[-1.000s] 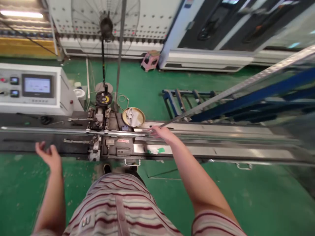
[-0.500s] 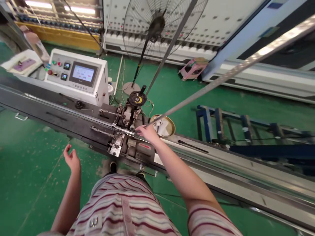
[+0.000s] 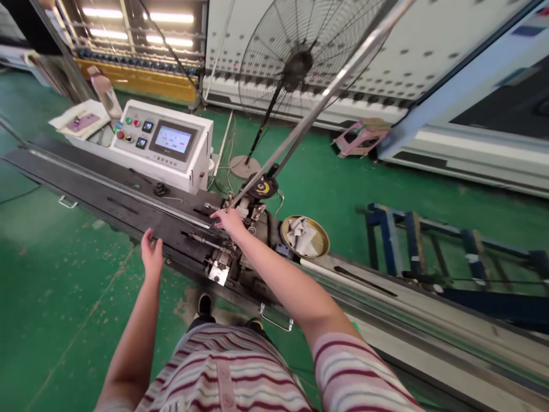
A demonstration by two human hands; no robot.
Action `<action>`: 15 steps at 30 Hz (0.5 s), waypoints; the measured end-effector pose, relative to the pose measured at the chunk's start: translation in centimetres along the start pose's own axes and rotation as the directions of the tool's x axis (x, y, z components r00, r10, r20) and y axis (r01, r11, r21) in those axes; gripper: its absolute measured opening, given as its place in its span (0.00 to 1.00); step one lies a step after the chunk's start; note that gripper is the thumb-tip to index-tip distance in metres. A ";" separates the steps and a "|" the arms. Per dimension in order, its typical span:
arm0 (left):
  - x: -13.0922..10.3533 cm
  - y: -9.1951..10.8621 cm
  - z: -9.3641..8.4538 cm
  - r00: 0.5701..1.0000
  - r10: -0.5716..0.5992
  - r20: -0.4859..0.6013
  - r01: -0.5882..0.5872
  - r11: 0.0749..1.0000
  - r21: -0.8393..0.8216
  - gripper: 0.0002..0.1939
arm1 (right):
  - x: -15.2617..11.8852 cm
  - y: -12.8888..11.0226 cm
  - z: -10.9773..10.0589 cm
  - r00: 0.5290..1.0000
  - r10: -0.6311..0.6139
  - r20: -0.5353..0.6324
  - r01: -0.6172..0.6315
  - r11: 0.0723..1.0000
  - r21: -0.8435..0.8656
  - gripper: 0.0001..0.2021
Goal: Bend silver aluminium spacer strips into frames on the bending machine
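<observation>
Has a round brass-coloured pan [image 3: 326, 237] at the far edge of the machine bed [image 3: 94, 191], with crumpled pale cloth or paper [image 3: 300, 233] inside; farther left, a white tray [image 3: 77, 109] with a flat purple object [image 3: 83, 122] in it, just beside a bottle [image 3: 106, 94] and a control console [image 3: 165, 137]. Faces a fan [image 3: 298, 63] and a pink stool [image 3: 364, 136], and covers part of the roller mechanism [image 3: 219, 269] with the right forearm. Has the right hand [image 3: 229, 222] at the lower end of a long metal bar [image 3: 295, 127], just above the bed, with bent fingers; cannot tell whether pinching or merely touching. Slants from there up and to the right along its long axis, in front of the fan. Holds nothing in the left hand [image 3: 152, 254], with fingers loosely spread over the bed's near edge, apart from a thin strip [image 3: 128, 190] laid lengthwise
</observation>
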State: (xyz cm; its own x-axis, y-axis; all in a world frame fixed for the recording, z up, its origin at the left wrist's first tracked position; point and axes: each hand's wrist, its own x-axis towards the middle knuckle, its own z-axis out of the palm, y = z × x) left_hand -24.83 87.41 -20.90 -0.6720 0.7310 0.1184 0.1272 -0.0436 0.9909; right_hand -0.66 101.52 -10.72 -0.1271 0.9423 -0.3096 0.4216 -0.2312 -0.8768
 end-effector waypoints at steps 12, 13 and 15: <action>-5.9 10.5 16.0 0.895 -0.134 0.426 0.353 0.798 -0.489 0.56 | -12.4 4.8 -17.5 0.999 0.030 0.015 -0.034 0.921 0.389 0.12; -8.3 11.3 17.7 0.907 -0.072 0.415 0.297 0.809 -0.508 0.57 | -13.5 6.3 -19.1 1.000 0.023 0.006 -0.024 0.918 0.395 0.14; -13.2 12.7 21.0 0.929 0.016 0.369 0.192 0.831 -0.522 0.56 | -15.9 9.6 -23.0 0.995 -0.001 -0.095 0.036 0.930 0.366 0.20</action>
State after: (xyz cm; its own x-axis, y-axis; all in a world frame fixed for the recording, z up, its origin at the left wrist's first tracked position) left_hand 1.01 91.49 -11.21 -0.3536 0.9297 0.1028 -0.4045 -0.2511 0.8794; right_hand 26.07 89.92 -5.81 -0.0416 0.9614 -0.2719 0.0583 -0.2693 -0.9613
